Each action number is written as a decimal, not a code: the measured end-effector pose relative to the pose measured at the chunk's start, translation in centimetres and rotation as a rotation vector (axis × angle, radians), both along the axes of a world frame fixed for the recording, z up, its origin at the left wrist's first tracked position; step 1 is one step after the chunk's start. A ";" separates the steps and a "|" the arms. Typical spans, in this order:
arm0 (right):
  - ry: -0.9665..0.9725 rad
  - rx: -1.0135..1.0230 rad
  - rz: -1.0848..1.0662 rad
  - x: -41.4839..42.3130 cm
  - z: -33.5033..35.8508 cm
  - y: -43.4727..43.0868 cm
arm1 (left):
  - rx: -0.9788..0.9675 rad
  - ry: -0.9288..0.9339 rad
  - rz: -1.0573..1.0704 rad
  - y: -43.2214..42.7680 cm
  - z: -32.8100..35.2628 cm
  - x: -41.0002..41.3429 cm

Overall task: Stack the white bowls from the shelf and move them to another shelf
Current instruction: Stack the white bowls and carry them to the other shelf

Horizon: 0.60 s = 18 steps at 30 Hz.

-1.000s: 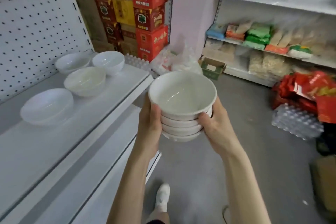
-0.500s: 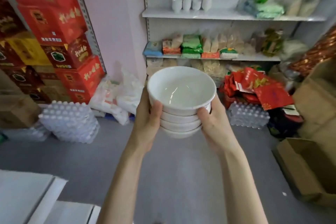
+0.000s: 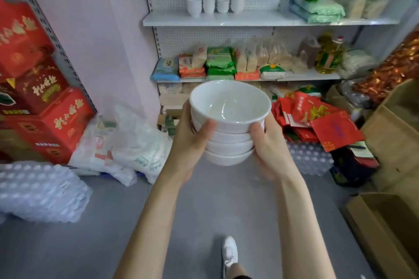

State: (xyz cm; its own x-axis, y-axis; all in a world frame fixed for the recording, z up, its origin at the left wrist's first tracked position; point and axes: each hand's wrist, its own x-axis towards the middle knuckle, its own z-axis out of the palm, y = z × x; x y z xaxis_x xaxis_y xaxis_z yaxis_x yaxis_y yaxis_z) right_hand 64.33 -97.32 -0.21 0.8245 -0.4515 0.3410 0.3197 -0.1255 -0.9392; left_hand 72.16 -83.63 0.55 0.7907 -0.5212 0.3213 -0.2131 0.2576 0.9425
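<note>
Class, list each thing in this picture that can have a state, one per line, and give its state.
Stack of white bowls: nested upright, top bowl empty, held off the floor.
Left hand: gripping the stack's left side.
Right hand: gripping the stack's right side.
White cups: upright on the top shelf.
Cardboard box: open, on the floor.
Oil bottle: upright, capped.

Four stacked white bowls [image 3: 230,120], two hands, one white shoe [image 3: 229,251], two wall shelves.
</note>
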 end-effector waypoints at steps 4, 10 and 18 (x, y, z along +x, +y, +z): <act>-0.006 -0.001 0.039 7.5 1.5 -7.6 | -0.022 0.020 0.029 -7.5 1.3 6.9; -0.017 -0.029 0.067 16.5 4.1 -16.2 | -0.044 0.064 0.039 -15.9 3.6 15.9; -0.009 -0.032 -0.018 26.8 2.3 -26.0 | -0.013 0.101 -0.050 -26.3 1.8 27.2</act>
State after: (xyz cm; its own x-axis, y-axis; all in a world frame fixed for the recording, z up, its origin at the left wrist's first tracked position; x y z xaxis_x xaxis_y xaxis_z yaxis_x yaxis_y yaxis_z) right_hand 91.10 -123.35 2.10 0.8135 -0.4549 0.3623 0.3251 -0.1608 -0.9319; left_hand 99.39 -109.95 2.37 0.7926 -0.5571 0.2479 -0.1036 0.2776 0.9551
